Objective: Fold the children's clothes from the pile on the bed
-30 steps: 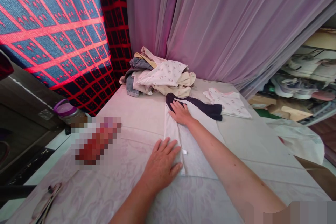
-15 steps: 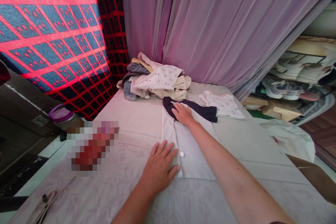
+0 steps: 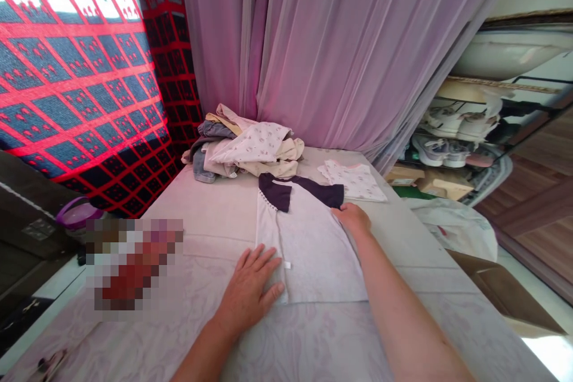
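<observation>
A white T-shirt with dark sleeves [image 3: 313,250] lies flat on the covered bed-like surface [image 3: 215,248]. Its left side is folded inward, so that sleeve rests on the shirt's front, and a small white tag shows near the fold. My left hand [image 3: 253,280] lies flat with fingers spread over the folded left edge, near the hem. At the other side, just below the right sleeve, my right hand [image 3: 356,221] has its fingers closed on the shirt's edge; the fingertips are partly hidden.
Behind the shirt sits a heap of crumpled clothes [image 3: 255,143]. A folded printed garment [image 3: 353,182] lies at the back right. Purple curtains [image 3: 335,42] hang behind. Shoes [image 3: 441,149] stand on a rack at the right. A blurred red item [image 3: 138,268] is at the left.
My right hand has moved from the folded left sleeve to the shirt's right edge. My left hand stays on the fold. The view has shifted to the right.
</observation>
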Tool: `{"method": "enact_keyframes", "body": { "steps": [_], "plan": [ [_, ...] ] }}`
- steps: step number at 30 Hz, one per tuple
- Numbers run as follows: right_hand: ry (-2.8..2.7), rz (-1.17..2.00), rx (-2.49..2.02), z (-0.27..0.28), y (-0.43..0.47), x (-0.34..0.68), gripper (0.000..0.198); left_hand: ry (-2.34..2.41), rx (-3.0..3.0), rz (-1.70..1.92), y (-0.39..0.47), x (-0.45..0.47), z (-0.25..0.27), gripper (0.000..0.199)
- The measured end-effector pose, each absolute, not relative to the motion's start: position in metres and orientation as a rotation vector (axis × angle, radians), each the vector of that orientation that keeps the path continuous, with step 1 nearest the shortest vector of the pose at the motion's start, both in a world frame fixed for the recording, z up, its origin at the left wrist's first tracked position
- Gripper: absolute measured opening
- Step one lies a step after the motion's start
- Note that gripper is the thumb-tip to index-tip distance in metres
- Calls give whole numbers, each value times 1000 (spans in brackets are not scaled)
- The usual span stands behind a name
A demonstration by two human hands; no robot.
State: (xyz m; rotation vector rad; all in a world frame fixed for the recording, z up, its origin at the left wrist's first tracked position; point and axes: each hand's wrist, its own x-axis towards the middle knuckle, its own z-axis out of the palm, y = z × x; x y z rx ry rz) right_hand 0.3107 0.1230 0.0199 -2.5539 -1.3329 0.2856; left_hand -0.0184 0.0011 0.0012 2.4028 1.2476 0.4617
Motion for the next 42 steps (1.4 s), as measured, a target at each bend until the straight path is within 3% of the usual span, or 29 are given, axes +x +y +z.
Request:
{"method": "enact_keyframes", "body": {
  "steps": [3,13,17,25,33,37,42],
  "plan": [
    [-1395,268,-2442,23,129,302,23,1278,2302,578,5,-19,6,43],
    [-1770,121,-2175,22,117,250,32,1316,1738,697,113,88,39,49],
    [-1878,144,-2058,19,116,247,35,1410,1811,649,159,135,27,64],
    [-1949,297,-2005,21,79,269,60,1357,2057,547,181,147,19,51],
    [-1706,446,-2460,38,-9,272,28,1458,2219,454,177,158,35,43],
    [-1678,479,-2464,39,-37,271,19,1528,2182,470,190,163,46,21],
    [-1732,262,-2288,43,-51,249,17,1608,2024,625,214,152,62,18]
  ]
}}
